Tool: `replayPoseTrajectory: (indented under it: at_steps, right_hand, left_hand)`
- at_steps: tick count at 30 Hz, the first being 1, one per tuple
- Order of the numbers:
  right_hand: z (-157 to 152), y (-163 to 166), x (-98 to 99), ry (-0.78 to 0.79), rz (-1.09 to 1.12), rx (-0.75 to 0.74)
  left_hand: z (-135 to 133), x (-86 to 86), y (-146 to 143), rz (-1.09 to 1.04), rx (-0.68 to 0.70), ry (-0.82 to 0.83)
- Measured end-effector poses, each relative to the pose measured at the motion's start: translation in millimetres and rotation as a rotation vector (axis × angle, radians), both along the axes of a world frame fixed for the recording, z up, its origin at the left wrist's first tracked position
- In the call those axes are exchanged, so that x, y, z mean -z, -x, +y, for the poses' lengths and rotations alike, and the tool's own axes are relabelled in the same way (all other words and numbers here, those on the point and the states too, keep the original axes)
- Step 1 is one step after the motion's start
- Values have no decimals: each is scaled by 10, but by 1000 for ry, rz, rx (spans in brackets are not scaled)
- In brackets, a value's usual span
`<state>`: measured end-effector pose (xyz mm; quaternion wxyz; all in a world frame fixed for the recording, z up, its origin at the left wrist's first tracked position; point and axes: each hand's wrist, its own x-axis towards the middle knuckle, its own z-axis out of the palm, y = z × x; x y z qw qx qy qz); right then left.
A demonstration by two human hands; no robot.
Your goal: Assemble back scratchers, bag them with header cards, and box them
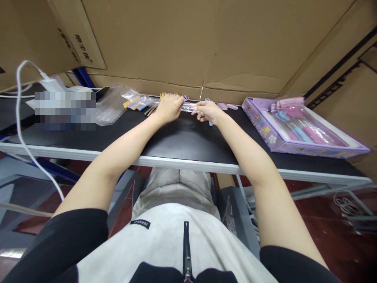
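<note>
Both my arms reach across a black table (182, 137) to its far edge. My left hand (169, 108) is closed on one end of a narrow clear plastic sleeve (188, 107). My right hand (207, 111) pinches the sleeve's other end. Left of my left hand lie several coloured sticks, yellow, purple and blue, inside clear wrap (137, 103). A blue piece (210, 123) pokes out under my right hand. Small yellow and purple toothed pieces (173, 95) lie behind my left hand.
A purple open box (297, 129) with pink and blue pens stands at the right. Empty clear bags (110, 106) lie at the left, beside a white charger and cable (20, 110). Large cardboard sheets (206, 43) wall the table's back. Pink pieces (226, 106) lie near the box.
</note>
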<state>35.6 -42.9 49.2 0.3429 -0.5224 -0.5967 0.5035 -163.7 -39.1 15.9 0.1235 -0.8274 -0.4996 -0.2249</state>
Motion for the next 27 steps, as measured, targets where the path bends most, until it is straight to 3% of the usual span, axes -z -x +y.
replayPoseTrajectory:
  at_steps: [17, 27]
  right_hand:
    - [36, 3, 49, -67, -50, -1]
    - [30, 7, 53, -88, -32, -18]
  left_hand:
    - [24, 17, 25, -19, 3, -35]
    - [-30, -34, 49, 7, 58, 38]
